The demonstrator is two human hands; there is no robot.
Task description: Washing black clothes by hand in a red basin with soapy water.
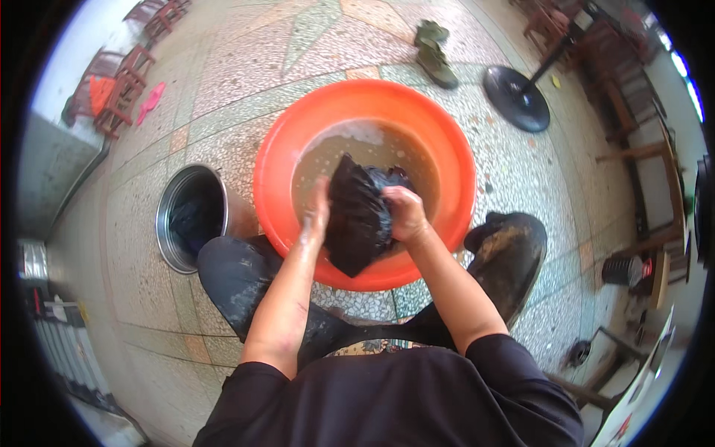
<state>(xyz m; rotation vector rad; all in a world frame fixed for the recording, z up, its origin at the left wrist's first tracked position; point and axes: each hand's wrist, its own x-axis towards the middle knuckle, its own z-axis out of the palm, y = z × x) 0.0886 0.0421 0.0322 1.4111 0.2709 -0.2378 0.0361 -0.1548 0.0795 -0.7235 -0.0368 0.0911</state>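
Note:
A large orange plastic basin (272, 162) stands on the floor between my knees, with cloudy, sudsy water (318, 151) in it. Over the water hangs a wet, bunched black cloth (354, 218), its lower corner above the basin's near rim. My right hand (405, 209) grips the cloth's right side, with the fingers curled into the folds. At the cloth's left edge is my left hand (317, 209), slightly blurred and upright with its fingers extended; whether it touches the cloth is hard to tell. A metal bucket (162, 223) with dark wet cloth (195, 220) inside stands to the left of the basin.
Olive-green shoes (437, 61) lie beyond the basin, near a round black stand base (516, 99) with a pole. Wooden chairs (120, 98) line the upper left, with pink slippers (149, 103) beside them. Wooden furniture (670, 184) and a black container (617, 271) are at the right.

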